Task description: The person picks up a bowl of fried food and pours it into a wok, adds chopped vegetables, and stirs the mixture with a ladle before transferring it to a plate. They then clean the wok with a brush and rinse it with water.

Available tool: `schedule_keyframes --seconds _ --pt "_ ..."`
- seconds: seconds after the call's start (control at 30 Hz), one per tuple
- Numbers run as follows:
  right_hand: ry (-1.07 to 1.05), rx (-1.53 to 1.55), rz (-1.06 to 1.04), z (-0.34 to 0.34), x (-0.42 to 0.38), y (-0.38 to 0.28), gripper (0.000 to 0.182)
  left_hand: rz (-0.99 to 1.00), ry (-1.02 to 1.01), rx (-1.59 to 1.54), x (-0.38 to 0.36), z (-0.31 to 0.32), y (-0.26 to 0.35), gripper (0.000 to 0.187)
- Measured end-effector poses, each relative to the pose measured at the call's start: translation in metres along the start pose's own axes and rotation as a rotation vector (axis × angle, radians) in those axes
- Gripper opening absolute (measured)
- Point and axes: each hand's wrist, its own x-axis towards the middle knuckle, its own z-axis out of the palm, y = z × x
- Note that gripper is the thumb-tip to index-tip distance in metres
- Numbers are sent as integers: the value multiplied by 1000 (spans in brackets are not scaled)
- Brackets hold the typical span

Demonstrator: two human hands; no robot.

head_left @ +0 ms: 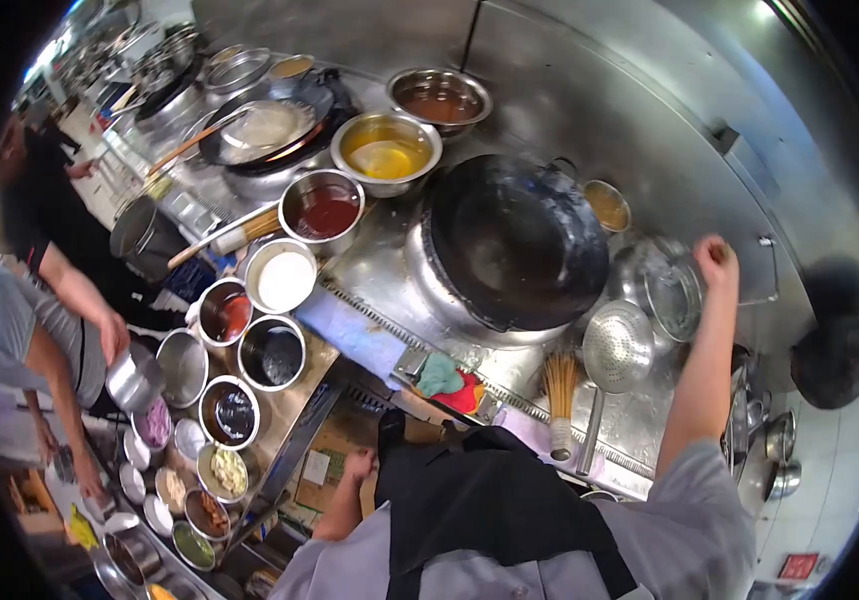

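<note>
My right hand [717,262] is raised at the end of an outstretched arm, close to the steel back wall. Its fingers are curled closed, and anything inside them is hidden. Below and left of it are a steel bowl [674,300] and a perforated skimmer [618,345] whose handle points toward me. Down beside my apron, my left hand [360,463] is closed as well; I cannot make out anything in it. The large black wok [510,240] sits on the burner ahead, touched by neither hand. A bamboo brush [561,400] lies in front of it.
Pots of sauces and seasonings, including white powder [283,277] and red liquid [324,210], line the left side. Bowls of yellow oil [387,152] and brown liquid [440,104] stand behind. Folded cloths [440,375] lie along the front edge. Other people work at far left, one holding a steel pot [136,378].
</note>
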Motion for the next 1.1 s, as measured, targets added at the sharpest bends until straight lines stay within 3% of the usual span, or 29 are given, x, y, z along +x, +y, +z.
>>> schedule_keyframes --seconds 0.03,0.1,0.13,0.17,0.23,0.3,0.33,0.37,0.43,0.47,0.53,0.57,0.6,0.67,0.7,0.77,0.83,0.87,0.93,1.0,1.1 --pt "-4 5 54 17 22 3 7 187 -41 105 -12 -8 -15 24" --pt "-81 -92 -37 54 38 31 8 173 -91 102 -32 -20 -24 26" --pt "-101 -198 -108 68 45 45 7 74 -99 52 -37 -22 -28 26" --pt "-34 -105 1 82 51 52 6 -24 -102 3 -42 -24 -31 26" --pt "25 -5 108 91 48 71 6 -42 -48 -318 -51 -27 -43 19" --pt "-82 -149 152 74 30 91 7 -57 -4 -553 -60 -37 -43 13" --pt "14 -373 181 58 18 95 7 -62 12 -628 -65 -44 -40 12" --pt "114 -596 207 34 5 96 8 -122 52 -513 -74 -48 -23 11" --pt "52 -1703 -147 -21 -35 90 7 -201 102 -337 -87 -54 19 10" --pt "224 -2009 -387 -54 -45 89 12 -225 114 -277 -86 -56 27 10" --pt "360 -2339 -821 -122 -66 69 22 -223 89 -320 -81 -56 16 11" --pt "453 -2371 -767 -136 -87 68 25 -224 81 -332 -78 -57 5 11" --pt "543 -2399 -717 -148 -101 63 28 93 37 146 -70 -63 -9 12" --pt "701 -2175 -494 -166 -112 54 16 408 -6 607 -40 -76 -28 13" --pt "684 -2190 -500 -170 -109 47 16 357 -77 689 -22 -85 -34 18" --pt "646 -925 -95 -182 -92 23 3 242 -225 831 -9 -84 -40 29" --pt "190 -456 -35 -194 -68 -18 10 132 -9 552 -16 -84 -11 34" --pt "198 -21 -5 -172 -70 -21 11 -2 -18 442 -19 -84 9 31" --pt "220 -59 -27 -135 -65 -14 13 -142 -20 319 -16 -77 12 27" --pt "192 -101 -53 -103 -57 -1 13 -76 -44 -587 12 -58 -27 19" --pt "91 -206 -41 -47 -34 28 12 -160 -6 -538 -10 -45 -11 14"
